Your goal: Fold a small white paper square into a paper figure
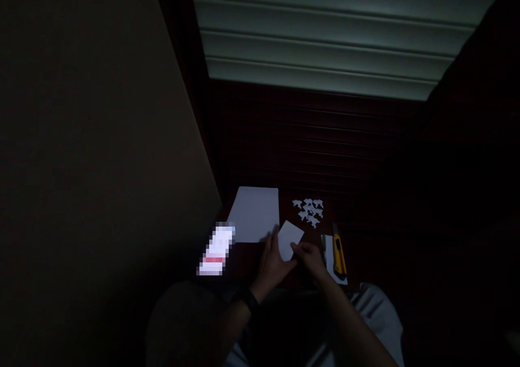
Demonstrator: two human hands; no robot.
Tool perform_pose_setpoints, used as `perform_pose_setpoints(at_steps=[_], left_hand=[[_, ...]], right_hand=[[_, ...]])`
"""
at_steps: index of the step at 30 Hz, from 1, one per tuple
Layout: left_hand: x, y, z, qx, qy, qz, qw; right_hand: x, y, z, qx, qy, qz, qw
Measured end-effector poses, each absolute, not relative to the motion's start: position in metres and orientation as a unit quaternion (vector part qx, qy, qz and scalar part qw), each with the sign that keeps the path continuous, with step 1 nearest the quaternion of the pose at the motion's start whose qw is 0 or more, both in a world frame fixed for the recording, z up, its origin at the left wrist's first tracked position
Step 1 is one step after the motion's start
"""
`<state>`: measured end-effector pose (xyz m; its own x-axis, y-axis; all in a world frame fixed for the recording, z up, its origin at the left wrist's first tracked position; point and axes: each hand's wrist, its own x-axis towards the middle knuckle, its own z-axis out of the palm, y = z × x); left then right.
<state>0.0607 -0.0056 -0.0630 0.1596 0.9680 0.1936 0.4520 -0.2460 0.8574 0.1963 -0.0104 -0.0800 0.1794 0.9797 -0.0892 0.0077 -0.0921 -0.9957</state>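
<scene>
The scene is very dark. My left hand point(271, 263) and my right hand point(311, 259) meet over a dark table, both pinching a small white square of paper point(289, 238). The left fingers grip its left edge, the right fingers its lower right edge. A dark watch sits on my left wrist. Just beyond the paper lies a cluster of several small folded white paper shapes point(309, 211).
A larger white sheet point(255, 213) lies at the back left of the table. A yellow utility knife point(338, 255) rests on a white strip to the right. A blurred bright rectangle point(216, 250) sits at the left. Pale slatted blinds point(325, 36) hang behind; a wall stands left.
</scene>
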Motion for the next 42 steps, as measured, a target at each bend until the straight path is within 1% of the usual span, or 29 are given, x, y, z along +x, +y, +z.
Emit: perform_pose_setpoints(at_steps=[4, 8, 11, 16, 19, 29, 36, 42], left_hand=[[0.062, -0.003, -0.078, 0.672, 0.523, 0.408, 0.331], [0.061, 0.002, -0.093, 0.67, 0.508, 0.397, 0.369], [0.062, 0.003, -0.096, 0.662, 0.516, 0.405, 0.362], [0.064, -0.003, -0.088, 0.67, 0.538, 0.427, 0.28], [0.064, -0.008, -0.083, 0.683, 0.535, 0.424, 0.262], [0.06, -0.012, -0.095, 0.679, 0.547, 0.404, 0.276], [0.057, -0.012, -0.083, 0.701, 0.515, 0.376, 0.32], [0.054, -0.016, -0.074, 0.712, 0.479, 0.378, 0.348]], right_hand=[[0.2, -0.001, -0.089, -0.616, -0.463, 0.389, 0.505], [0.199, 0.001, -0.09, -0.638, -0.483, 0.329, 0.502], [0.192, -0.002, -0.087, -0.618, -0.49, 0.346, 0.509], [0.182, -0.006, -0.08, -0.558, -0.469, 0.432, 0.532], [0.182, -0.008, -0.081, -0.541, -0.447, 0.464, 0.541], [0.182, -0.008, -0.092, -0.582, -0.42, 0.421, 0.555], [0.184, -0.011, -0.091, -0.548, -0.465, 0.448, 0.532], [0.187, -0.012, -0.089, -0.549, -0.47, 0.45, 0.524]])
